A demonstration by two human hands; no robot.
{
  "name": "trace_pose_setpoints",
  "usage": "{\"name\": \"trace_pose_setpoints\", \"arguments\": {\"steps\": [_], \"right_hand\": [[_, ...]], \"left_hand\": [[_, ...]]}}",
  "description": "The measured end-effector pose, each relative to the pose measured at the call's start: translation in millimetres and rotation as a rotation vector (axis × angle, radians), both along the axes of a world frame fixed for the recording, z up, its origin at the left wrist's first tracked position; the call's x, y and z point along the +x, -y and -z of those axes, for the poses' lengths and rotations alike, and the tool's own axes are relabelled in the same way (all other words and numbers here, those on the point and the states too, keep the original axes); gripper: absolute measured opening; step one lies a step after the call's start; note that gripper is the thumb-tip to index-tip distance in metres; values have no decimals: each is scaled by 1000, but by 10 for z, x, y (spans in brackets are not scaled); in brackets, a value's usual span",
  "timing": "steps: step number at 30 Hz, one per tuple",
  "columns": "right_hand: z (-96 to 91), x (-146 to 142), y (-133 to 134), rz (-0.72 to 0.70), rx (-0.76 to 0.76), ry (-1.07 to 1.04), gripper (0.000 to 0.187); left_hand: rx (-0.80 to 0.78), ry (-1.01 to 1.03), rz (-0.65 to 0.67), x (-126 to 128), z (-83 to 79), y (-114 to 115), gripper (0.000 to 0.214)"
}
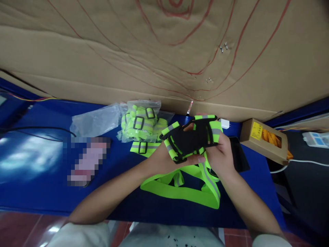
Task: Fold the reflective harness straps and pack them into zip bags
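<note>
Both my hands hold a reflective harness over the blue table (115,202). Its black centre pad (192,139) faces up, with neon green and grey straps fixed at its corners. My left hand (167,154) reaches under the pad from the left, its thumb lying along the lower edge. My right hand (222,154) grips the pad's right end, its fingers partly hidden behind it. Below, a loose green strap (180,193) of the harness hangs in a loop onto the table. Just left of my hands, another green strap with a black buckle (142,147) lies flat.
Clear bags of folded green straps (140,123) lie at the back beside a flat plastic bag (96,121). A blurred-out phone-like object (88,161) is at left. On the right are a dark flat device (239,154) and a cardboard box (264,140) holding orange items. A cardboard wall (164,68) rises behind.
</note>
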State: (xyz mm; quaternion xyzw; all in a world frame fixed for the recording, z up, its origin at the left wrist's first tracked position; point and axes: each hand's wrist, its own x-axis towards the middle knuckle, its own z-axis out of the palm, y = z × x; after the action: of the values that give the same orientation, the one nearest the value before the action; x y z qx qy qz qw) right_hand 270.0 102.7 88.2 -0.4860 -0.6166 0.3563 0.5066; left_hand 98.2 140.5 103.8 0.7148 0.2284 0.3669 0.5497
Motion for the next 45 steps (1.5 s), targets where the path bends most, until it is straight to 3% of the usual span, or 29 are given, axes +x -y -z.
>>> {"name": "trace_pose_setpoints", "arguments": {"steps": [3,9,11,14,18,22,24,27,30,33,38,40,43,45], "right_hand": [[-64,45,-63,43,185,140,18],[-121,134,-130,-35,186,301,15],[-138,163,-135,-70,165,306,13],[-130,188,-122,-31,90,158,12],[-79,168,-73,75,-37,-215,13],[-115,160,-26,-4,-182,-386,19],[-149,174,-15,-46,-239,-402,23],[-152,187,-12,-61,-294,-398,25],[-94,173,-13,-33,-254,-376,21],[-35,157,-8,38,-172,-302,18],[33,195,23,70,-107,-246,22],[60,220,34,56,-72,-270,19],[87,236,28,35,-50,-270,15],[90,225,8,51,-49,-242,13]], "left_hand": [[-112,43,-31,11,68,31,32],[-661,113,-176,85,326,91,48],[-721,142,-153,93,357,79,50],[-633,131,-61,73,297,30,50],[-381,220,-92,-4,173,-74,38],[-417,222,209,-132,152,-195,32],[-502,219,261,-195,152,-234,28],[-614,234,233,-242,127,-242,23],[-661,237,298,-224,81,-211,23],[-606,242,318,-186,44,-185,40],[-342,138,98,-164,26,-146,32],[-367,115,121,-164,38,-121,25],[-536,122,269,-164,92,-95,21],[-514,137,245,-166,150,-92,24]]}}
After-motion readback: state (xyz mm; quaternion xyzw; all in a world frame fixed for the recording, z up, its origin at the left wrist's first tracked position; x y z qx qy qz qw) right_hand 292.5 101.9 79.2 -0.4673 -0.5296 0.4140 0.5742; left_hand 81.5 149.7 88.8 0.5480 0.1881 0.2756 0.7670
